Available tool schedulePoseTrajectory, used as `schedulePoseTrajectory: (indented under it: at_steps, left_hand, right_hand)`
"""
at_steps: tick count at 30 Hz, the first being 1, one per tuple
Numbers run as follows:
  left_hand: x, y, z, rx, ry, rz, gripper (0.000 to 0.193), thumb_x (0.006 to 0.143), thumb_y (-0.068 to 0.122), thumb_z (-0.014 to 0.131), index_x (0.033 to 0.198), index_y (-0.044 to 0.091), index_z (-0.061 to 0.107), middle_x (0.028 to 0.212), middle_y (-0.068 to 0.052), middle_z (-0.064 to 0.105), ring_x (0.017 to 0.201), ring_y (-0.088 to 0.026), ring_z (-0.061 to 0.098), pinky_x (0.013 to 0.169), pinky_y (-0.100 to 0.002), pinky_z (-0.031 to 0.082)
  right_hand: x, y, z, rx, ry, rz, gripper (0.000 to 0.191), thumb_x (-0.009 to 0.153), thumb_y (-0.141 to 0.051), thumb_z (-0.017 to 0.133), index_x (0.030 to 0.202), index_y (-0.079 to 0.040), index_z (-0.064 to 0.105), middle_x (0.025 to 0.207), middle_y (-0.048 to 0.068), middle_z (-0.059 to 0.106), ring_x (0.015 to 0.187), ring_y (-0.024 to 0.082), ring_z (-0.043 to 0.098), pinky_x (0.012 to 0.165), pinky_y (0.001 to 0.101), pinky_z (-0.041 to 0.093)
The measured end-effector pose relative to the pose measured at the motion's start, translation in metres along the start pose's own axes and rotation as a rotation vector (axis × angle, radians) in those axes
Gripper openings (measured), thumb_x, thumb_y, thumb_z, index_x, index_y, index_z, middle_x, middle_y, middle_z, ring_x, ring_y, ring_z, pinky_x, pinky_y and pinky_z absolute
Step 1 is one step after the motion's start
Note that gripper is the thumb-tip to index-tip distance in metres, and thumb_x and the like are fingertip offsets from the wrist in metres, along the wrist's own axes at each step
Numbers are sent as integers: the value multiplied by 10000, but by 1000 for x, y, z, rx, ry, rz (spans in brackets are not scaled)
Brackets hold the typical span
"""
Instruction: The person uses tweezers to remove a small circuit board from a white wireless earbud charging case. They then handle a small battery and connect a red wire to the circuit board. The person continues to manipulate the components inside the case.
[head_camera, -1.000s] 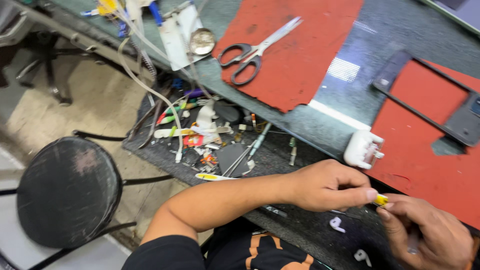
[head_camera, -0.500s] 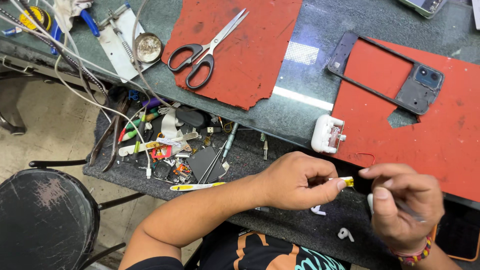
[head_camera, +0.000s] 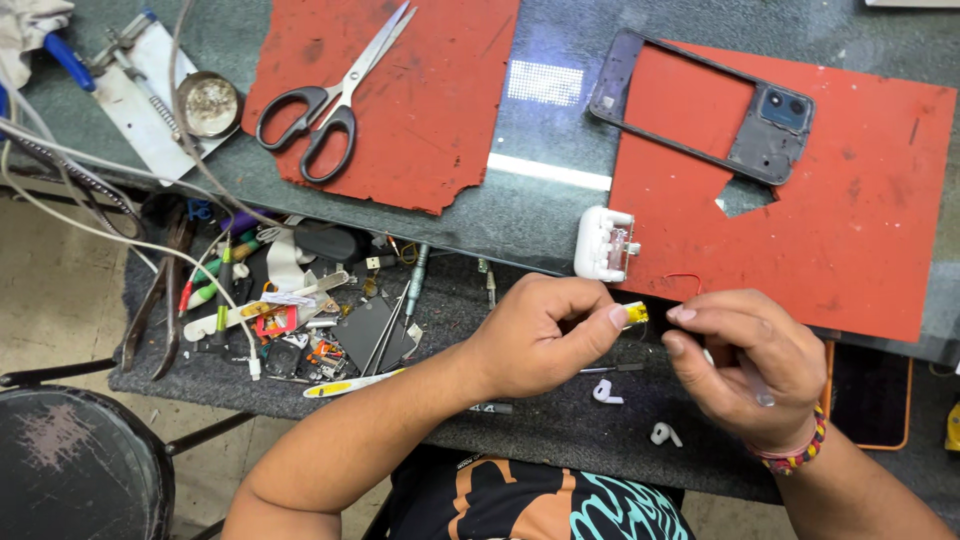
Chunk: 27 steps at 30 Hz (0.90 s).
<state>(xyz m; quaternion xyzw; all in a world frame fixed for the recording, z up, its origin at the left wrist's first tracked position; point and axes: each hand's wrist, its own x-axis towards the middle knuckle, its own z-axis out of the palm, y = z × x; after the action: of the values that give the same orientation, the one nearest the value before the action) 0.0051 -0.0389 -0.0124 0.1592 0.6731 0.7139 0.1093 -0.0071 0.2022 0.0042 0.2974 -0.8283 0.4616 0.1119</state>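
Both hands are drifting back toward centre since a moment ago. The left hand (head_camera: 545, 335) is pinching a small yellow piece (head_camera: 634, 315) tight; the right hand (head_camera: 750, 365) is curling narrow just beside it, near the white earbud case (head_camera: 603, 243). Keeping that pinch steady matters.

Red mats (head_camera: 400, 110) cover a grey-green surface (head_camera: 545, 215); black-handled scissors (head_camera: 335, 100), a white earbud case (head_camera: 603, 245), a small yellow piece (head_camera: 635, 315).
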Motion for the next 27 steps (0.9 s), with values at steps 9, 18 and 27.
schedulePoseTrajectory:
  at_steps: [9,18,27]
  left_hand:
    - [15,5,16,281,31,214,181,1006,213,688,878,86,696,684,-24,629,553,-114,610,503,-287,447]
    - [16,1,18,32,-20,99,151,1041,178,674,1036,34,718,758,-18,643,626,-56,564,558,-248,430]
    - [20,-1,20,15,-7,173,284,977,82,764,1247,32,689,893,-34,725,710,-53,669,645,-214,508]
  right_hand:
    - [4,8,-14,-64,-103,-213,260,823,-43,834,1045,-89,709,988,68,691,729,127,686,607,255,533]
    - [-8,18,-18,26,7,8,173,839,11,804,964,-22,689,975,136,759,583,40,593,500,207,453]
    - [3,19,-20,7,18,-125,204,853,21,794,998,-47,667,1005,125,721,815,149,731,658,257,594]
